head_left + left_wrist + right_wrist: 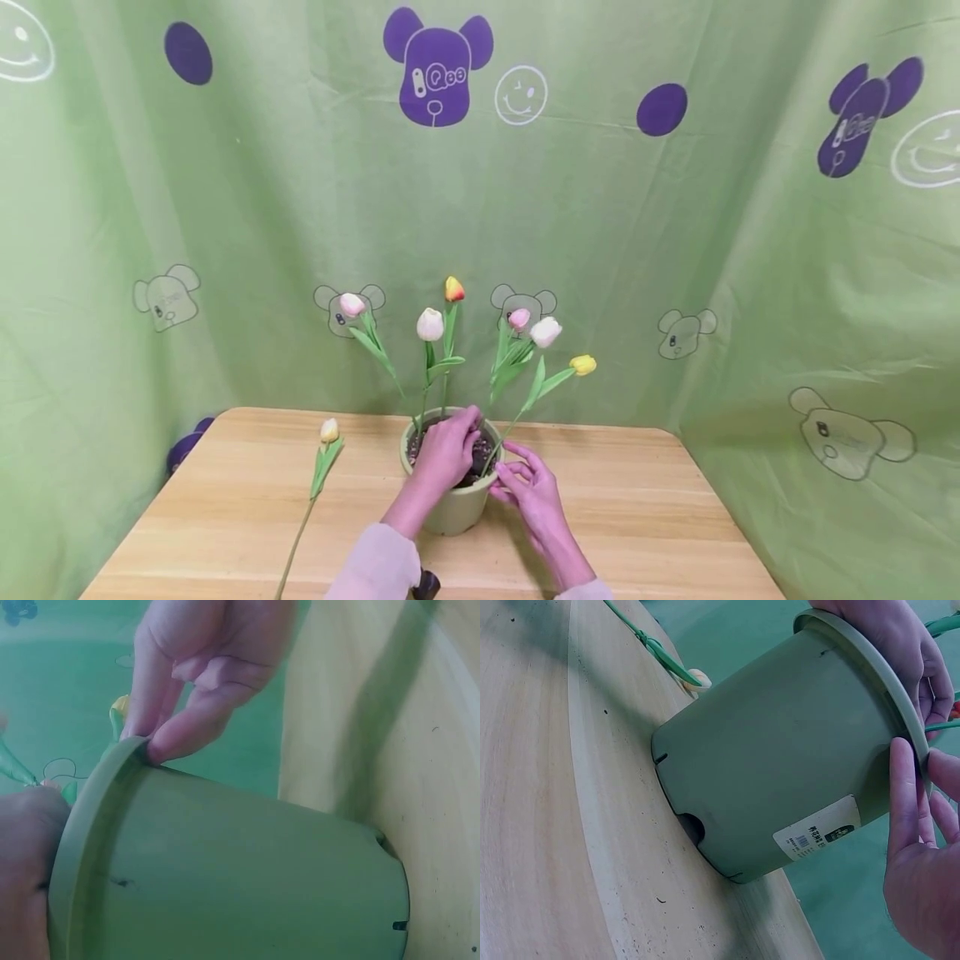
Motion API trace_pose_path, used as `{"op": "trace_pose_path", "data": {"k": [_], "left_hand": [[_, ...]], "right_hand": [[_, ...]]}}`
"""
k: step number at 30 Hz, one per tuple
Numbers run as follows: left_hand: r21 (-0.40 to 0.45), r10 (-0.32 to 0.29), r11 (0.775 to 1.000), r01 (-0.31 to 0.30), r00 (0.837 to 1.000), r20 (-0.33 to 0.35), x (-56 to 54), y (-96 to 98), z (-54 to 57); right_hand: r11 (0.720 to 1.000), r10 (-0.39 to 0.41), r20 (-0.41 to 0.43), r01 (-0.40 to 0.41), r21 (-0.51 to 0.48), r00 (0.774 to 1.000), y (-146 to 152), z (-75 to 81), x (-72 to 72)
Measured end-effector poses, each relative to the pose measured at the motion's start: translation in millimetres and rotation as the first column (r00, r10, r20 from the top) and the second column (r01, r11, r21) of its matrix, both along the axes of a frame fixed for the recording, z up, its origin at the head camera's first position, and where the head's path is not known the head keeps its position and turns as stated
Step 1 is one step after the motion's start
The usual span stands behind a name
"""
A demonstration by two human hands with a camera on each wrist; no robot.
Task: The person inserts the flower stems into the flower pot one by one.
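Note:
A green flowerpot [456, 510] stands on the table, holding dark soil [463, 477] and several artificial tulips, among them a yellow tulip [582, 365], a white tulip [545, 332] and a pink tulip [519, 319]. My left hand [447, 450] reaches over the near rim into the pot, fingers bent down near the stems at the back right. Its fingertips are hidden, so whether they grip anything cannot be seen. With thumb and fingers, my right hand [930, 877] pinches the pot's right rim, close to the yellow tulip's stem.
A loose pale-yellow tulip [328, 432] lies on the wooden table [622, 517] left of the pot. Some black object [426, 585] shows beside the left sleeve. Soil crumbs are scattered near the pot's base. Green patterned curtain [600, 225] surrounds the back and sides.

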State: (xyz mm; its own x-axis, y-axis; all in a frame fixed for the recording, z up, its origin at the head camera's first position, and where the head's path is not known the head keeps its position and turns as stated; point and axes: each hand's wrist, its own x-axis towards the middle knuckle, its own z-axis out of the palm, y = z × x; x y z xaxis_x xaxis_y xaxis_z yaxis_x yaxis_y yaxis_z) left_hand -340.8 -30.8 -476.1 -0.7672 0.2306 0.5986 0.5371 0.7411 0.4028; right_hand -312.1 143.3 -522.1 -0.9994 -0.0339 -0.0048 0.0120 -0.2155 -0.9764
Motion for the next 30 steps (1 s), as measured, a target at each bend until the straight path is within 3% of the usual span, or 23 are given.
{"op": "trace_pose_path", "data": {"k": [16, 30], "left_hand": [[-0.027, -0.023, 0.999, 0.025, 0.998, 0.060, -3.8, 4.5, 0.0], [-0.049, -0.007, 0.999, 0.010, 0.999, 0.050, -1.6, -0.2, -0.8]], "right_hand": [[1.000, -0.006, -0.004, 0.006, 0.007, 1.000, 3.4, -0.2, 0.1], [1.000, 0.018, -0.040, -0.017, 0.026, 0.999, 0.8, 0.1, -0.7]]}}
